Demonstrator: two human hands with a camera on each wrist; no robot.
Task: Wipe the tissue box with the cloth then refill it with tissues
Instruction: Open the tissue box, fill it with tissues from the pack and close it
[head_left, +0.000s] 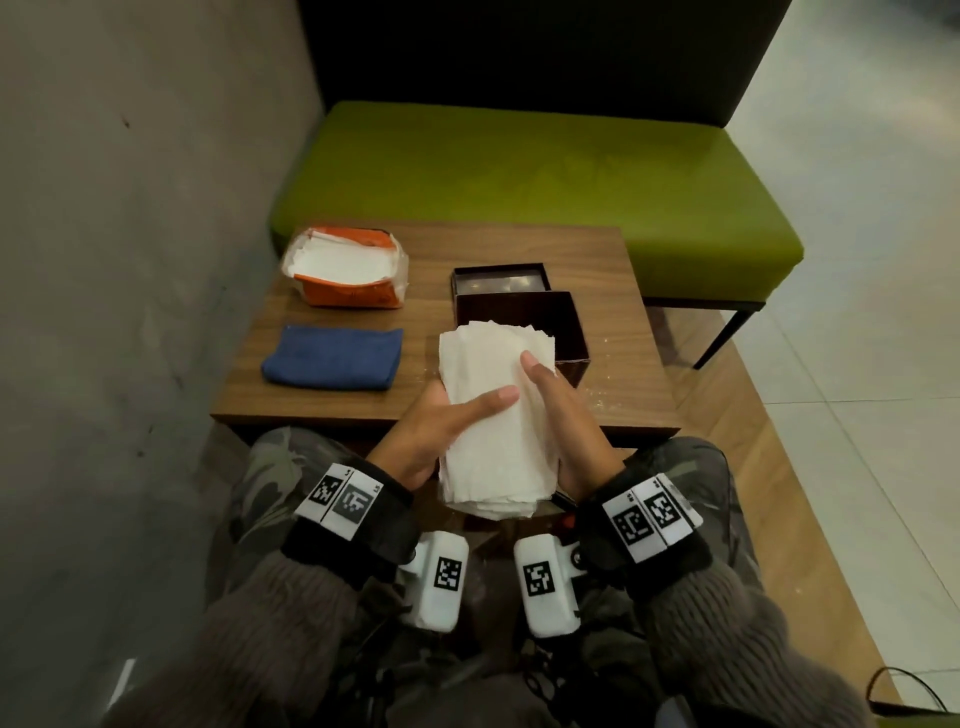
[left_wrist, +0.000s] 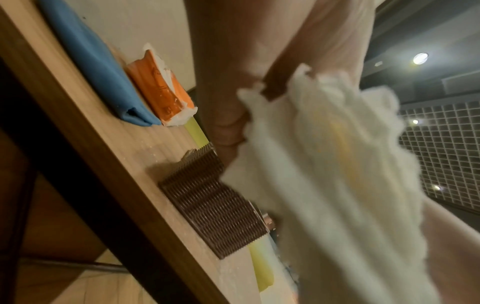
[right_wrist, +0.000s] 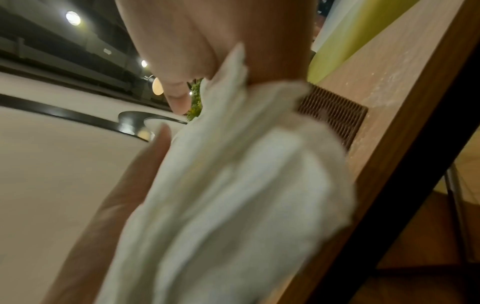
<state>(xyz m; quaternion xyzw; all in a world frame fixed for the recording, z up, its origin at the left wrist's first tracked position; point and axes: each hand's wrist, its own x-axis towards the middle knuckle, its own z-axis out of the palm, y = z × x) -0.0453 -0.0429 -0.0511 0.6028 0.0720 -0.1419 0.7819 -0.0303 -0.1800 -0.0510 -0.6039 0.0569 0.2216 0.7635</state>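
Wooden table stands against a grey wall, green bench behind; pale tiled floor to one side. Left hand and right hand both grip a tissue stack; beyond the fingertips, open tissue box; beside the left fingers, blue cloth.

A: State the occlusions in the head view.
B: The thick stack of white paper tissues covers the near left corner of the open dark brown square box; the box's interior cannot be seen.
A: And the wrist views?
B: Both are motion-blurred. In the left wrist view the stack runs past the bottom edge.
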